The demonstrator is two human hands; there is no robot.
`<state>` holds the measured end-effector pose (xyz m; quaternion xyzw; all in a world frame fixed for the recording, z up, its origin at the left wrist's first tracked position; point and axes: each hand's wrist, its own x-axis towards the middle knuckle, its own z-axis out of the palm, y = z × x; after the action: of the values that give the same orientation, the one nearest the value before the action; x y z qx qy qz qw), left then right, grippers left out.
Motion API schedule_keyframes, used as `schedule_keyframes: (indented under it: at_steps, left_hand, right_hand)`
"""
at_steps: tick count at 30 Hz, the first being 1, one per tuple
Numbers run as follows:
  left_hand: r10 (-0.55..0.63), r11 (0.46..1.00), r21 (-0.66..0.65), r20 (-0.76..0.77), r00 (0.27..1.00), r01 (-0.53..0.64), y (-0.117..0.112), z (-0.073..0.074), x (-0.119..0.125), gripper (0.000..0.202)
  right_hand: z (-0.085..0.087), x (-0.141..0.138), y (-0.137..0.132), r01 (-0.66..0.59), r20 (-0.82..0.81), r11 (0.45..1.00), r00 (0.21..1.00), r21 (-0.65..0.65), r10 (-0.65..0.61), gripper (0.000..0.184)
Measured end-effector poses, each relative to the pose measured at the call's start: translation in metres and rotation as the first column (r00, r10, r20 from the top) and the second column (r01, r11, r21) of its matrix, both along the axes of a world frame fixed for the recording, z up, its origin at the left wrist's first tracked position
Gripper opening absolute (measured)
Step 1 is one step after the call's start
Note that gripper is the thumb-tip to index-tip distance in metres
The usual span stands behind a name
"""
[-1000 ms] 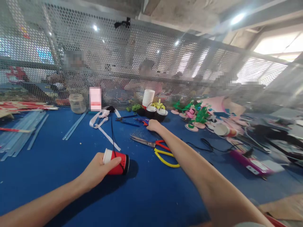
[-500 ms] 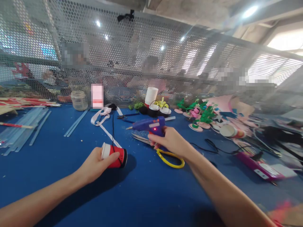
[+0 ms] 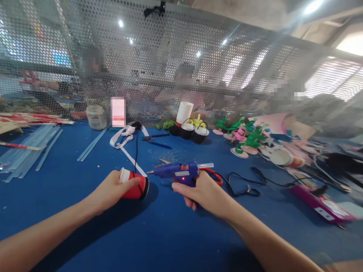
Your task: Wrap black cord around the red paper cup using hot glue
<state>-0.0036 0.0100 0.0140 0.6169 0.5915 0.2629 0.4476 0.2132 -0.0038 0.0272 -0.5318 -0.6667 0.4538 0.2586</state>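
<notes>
My left hand is closed around a red paper cup that lies on its side on the blue table, its white rim towards my palm. My right hand grips a blue hot glue gun by the handle; its nozzle points left at the cup's dark end, a short gap away. A red light glows on the gun. A black cord trails right from it, and red scissor handles show just behind the gun.
Clear glue sticks lie at the left, with a white ribbon, a plastic jar, white cups, black pots and green-pink craft pieces further back. A purple tool is at the right. People sit behind the mesh screen.
My right hand reached to the far middle of the table, picked up the glue gun and brought it back beside the cup. My left hand kept hold of the cup.
</notes>
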Motion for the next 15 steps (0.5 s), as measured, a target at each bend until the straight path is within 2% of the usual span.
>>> schedule_keyframes:
  at_steps: [6, 15]
  left_hand:
    - [-0.037, 0.999, 0.005, 0.045, 0.998, 0.036, -0.0001, 0.0013, 0.0025, 0.037]
    - [-0.029, 1.0, 0.012, 0.069, 0.997, 0.028, -0.0005, 0.0001, 0.0026, 0.036]
  right_hand:
    - [0.0027, -0.008, -0.0078, 0.017, 0.134, 0.999, 0.991, -0.028, -0.013, 0.022]
    - [0.0023, -0.0079, -0.0094, 0.019, 0.16, 1.0, 0.987, -0.008, -0.018, 0.022]
